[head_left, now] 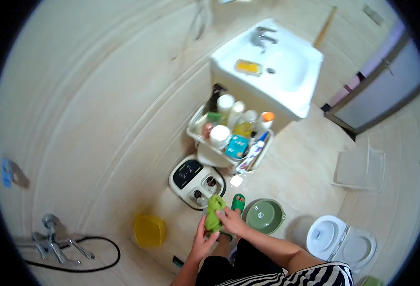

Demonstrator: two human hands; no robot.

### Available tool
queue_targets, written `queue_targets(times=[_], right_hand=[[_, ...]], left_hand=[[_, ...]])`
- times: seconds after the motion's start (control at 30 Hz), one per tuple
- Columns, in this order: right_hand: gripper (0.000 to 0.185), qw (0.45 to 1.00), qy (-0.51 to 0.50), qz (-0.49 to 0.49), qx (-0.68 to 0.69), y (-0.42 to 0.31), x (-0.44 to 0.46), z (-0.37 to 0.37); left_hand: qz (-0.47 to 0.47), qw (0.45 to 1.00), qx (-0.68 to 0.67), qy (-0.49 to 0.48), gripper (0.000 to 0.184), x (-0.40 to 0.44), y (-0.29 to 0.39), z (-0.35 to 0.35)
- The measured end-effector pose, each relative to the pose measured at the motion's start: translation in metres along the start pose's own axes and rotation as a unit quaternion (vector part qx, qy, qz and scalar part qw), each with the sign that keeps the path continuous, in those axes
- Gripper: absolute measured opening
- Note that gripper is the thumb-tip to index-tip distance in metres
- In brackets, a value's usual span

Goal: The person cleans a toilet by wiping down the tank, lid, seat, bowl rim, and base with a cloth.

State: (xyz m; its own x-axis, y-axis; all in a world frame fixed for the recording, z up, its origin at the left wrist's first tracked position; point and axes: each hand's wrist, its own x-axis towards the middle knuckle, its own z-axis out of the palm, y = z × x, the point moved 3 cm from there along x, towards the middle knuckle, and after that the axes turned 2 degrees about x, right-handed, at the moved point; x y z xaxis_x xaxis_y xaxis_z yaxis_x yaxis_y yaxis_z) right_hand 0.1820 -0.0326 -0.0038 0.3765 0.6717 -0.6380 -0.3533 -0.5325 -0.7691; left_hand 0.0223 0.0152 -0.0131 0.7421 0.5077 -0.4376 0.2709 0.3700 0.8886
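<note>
A bunched light-green cloth (214,214) is held up in front of me, above the floor. My left hand (202,240) grips it from below and the left side. On its right side, my right hand (231,220) has its fingers wrapped against the cloth. Behind the cloth stands a white foot-bath machine (186,188) with a black panel. My green slipper (238,202) shows just right of the cloth.
A bottle-filled rack (210,147) stands beside the white sink (295,62). On the floor are a green basin (266,217), a yellow bin (149,231) and a toilet (325,237). A shower tap (55,243) with a black hose is at left; a clear plastic container (360,168) lies right.
</note>
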Motion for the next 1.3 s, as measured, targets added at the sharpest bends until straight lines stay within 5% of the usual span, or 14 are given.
queue_targets(times=[0.07,0.1,0.17,0.3,0.57,0.63,0.83,0.9,1.03,1.1,1.13,1.2,1.23,1.3], right_hand=[[0.034,0.972,-0.020,-0.141,-0.186,-0.014,0.013,0.029],[0.034,0.964,0.035,-0.143,-0.224,-0.042,-0.068,-0.077],[0.031,0.975,0.013,-0.208,-0.076,-0.040,-0.060,-0.068],[0.034,0.975,0.133,-0.177,-0.018,-0.055,-0.095,-0.121],[0.046,0.903,0.385,-0.190,-0.024,-0.072,-0.125,-0.242],[0.053,0.927,0.348,-0.137,0.040,-0.061,-0.127,-0.271],[0.068,0.874,0.284,-0.135,0.370,-0.074,-0.157,-0.304],[0.072,0.781,0.219,-0.289,0.509,-0.079,-0.154,-0.311],[0.047,0.737,0.357,-0.232,0.525,-0.072,-0.163,-0.348],[0.039,0.716,0.389,-0.237,0.529,-0.068,-0.159,-0.376],[0.036,0.700,0.418,-0.238,0.528,-0.069,-0.162,-0.390],[0.037,0.683,0.449,-0.224,0.531,-0.084,-0.163,-0.415],[0.040,0.679,0.470,-0.204,0.526,-0.094,-0.167,-0.429],[0.041,0.681,0.471,-0.202,0.523,-0.102,-0.154,-0.453]], left_hand=[[0.081,0.996,0.028,0.022,0.072,0.029,0.020,-0.031],[0.111,0.993,-0.010,-0.024,0.072,0.019,0.059,0.089],[0.055,0.993,0.100,-0.028,0.064,0.032,0.075,0.068],[0.059,0.977,0.178,-0.105,0.034,0.054,0.124,0.131],[0.106,0.973,0.175,-0.105,0.029,0.129,0.166,0.226],[0.095,0.982,0.119,-0.112,0.028,0.146,0.185,0.257],[-0.176,0.940,-0.111,-0.269,0.030,0.159,0.191,0.360],[-0.271,0.906,-0.165,-0.282,0.032,0.147,0.182,0.397],[-0.368,0.844,-0.182,-0.346,0.033,0.153,0.152,0.451],[-0.186,0.903,-0.057,-0.382,0.035,0.168,0.145,0.474],[-0.193,0.898,-0.053,-0.392,0.035,0.169,0.151,0.485],[0.018,0.870,0.170,-0.463,0.037,0.177,0.175,0.513],[0.016,0.865,0.162,-0.474,0.037,0.183,0.179,0.527],[0.233,0.852,0.126,-0.451,0.037,0.200,0.196,0.541]])
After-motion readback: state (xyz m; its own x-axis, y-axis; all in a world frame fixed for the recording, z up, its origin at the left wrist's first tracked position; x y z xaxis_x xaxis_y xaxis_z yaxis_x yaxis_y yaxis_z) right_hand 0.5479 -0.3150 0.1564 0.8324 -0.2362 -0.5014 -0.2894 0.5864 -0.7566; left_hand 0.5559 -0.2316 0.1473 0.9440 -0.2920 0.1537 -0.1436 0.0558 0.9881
